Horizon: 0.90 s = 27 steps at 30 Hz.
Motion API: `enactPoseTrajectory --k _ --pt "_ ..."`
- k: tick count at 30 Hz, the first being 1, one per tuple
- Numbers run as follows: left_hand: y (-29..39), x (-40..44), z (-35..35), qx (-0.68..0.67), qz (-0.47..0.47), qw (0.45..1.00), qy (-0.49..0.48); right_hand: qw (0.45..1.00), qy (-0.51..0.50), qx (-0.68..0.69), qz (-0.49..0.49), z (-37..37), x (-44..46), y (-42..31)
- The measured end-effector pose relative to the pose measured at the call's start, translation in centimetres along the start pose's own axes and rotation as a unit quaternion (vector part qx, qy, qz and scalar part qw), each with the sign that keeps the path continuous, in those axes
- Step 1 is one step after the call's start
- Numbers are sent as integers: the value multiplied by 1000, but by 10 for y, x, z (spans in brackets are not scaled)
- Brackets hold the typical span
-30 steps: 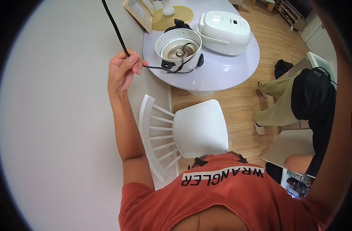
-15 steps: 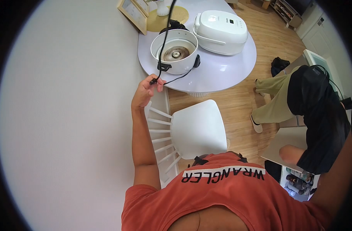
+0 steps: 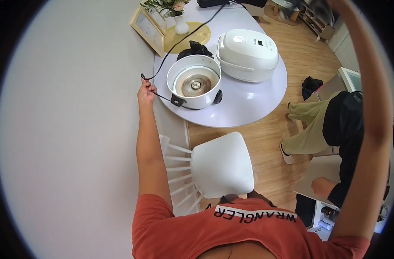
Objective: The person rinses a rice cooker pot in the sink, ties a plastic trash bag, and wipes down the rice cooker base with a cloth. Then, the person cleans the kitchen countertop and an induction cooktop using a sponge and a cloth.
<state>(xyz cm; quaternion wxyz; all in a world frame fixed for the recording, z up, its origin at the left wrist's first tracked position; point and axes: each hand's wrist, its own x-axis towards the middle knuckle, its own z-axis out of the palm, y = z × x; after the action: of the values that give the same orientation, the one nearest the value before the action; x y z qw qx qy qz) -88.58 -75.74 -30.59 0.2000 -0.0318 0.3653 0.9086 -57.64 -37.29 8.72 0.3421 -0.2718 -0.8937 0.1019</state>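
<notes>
Indoors, glossy table [image 3: 251, 103], wooden floor [image 3: 267, 166], held cord [image 3: 173, 47]

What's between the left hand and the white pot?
In the head view, a black cord stretches from the left hand across the table's edge toward the white pot's black handle.

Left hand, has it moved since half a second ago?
Yes. Judged against the white chair, the left hand has moved up and left in the view, farther from the chair.
</notes>
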Motion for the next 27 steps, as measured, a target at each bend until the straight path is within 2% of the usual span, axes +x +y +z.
enactPoseTrajectory --k 2,3,4,5,6,7,8,10,12,15,17,19,20,22,24,26,27 --pt "-1 36 1 -5 -32 999 34 990 -81 107 -38 23 -3 48" --pt "-2 50 3 -7 -64 995 70 979 -115 159 62 36 -8 79" --pt "-4 61 5 -10 -64 996 69 928 -124 311 162 54 -31 103" --pt "-7 71 8 -14 -81 994 71 918 -120 322 199 64 -46 119" --pt "-11 79 9 -18 -98 992 73 864 -77 430 251 73 -73 119" --pt "-15 87 11 -24 -102 993 62 815 -76 487 306 83 -91 137" --pt "-19 95 13 -27 -102 993 61 767 -159 533 321 86 -103 172" --pt "-30 111 19 9 -130 990 55 683 -31 625 378 100 -148 197" --pt "-42 118 28 33 -107 993 45 648 12 659 381 100 -194 198" --pt "-49 137 31 33 -138 990 -11 643 61 649 403 97 -243 212" --pt "-48 136 38 55 -121 991 -32 644 87 643 406 91 -259 215" --pt "-48 139 41 83 -109 989 -55 613 34 723 317 79 -267 224" --pt "-48 141 43 92 -97 988 -76 613 35 723 318 78 -268 233" --pt "-48 143 48 100 -90 986 -98 602 172 707 328 75 -270 257" --pt "-43 144 58 226 -96 967 -66 597 174 714 321 65 -279 289" --pt "-41 139 75 248 -98 961 -70 596 132 725 319 57 -294 309" --pt "-41 136 80 269 -101 955 -73 618 219 661 365 50 -290 270"
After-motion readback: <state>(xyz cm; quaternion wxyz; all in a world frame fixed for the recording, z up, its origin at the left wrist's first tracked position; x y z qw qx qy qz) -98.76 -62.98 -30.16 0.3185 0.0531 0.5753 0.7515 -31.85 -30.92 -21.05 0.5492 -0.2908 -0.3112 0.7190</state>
